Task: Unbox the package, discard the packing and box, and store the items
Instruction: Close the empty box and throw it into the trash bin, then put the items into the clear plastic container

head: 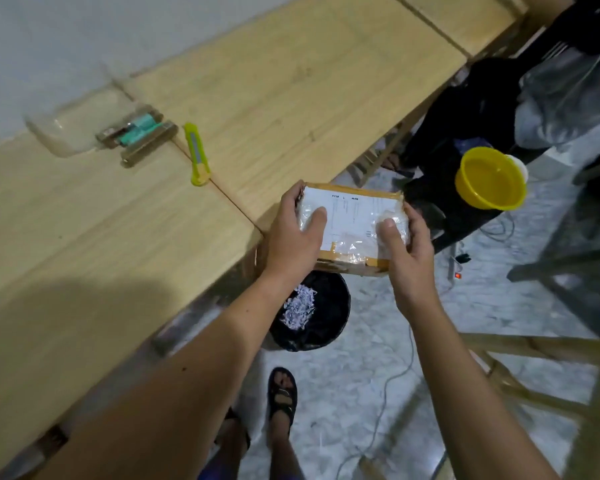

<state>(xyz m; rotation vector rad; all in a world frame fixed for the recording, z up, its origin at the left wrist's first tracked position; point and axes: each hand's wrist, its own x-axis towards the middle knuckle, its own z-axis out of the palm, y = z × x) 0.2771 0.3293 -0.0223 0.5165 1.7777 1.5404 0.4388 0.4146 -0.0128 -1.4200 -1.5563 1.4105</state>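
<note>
A small cardboard box (355, 220) with a white shipping label and yellow tape is held in the air beside the table's edge, above a black bin (329, 313). My left hand (293, 233) grips its left end, thumb on the label. My right hand (407, 251) grips its right end, thumb on top. White shredded packing (298, 308) lies inside the bin. On the wooden table (291, 98) lie several unpacked items (137, 135), green and brown, partly inside a clear plastic tray (66, 133).
A yellow-green utility knife (196, 154) lies on the table near the items. A yellow bowl (490, 178) sits on a dark chair at the right. Cables and a power strip (459, 263) cross the floor. A wooden frame (551, 375) stands at lower right. My sandalled feet (283, 396) stand near the bin.
</note>
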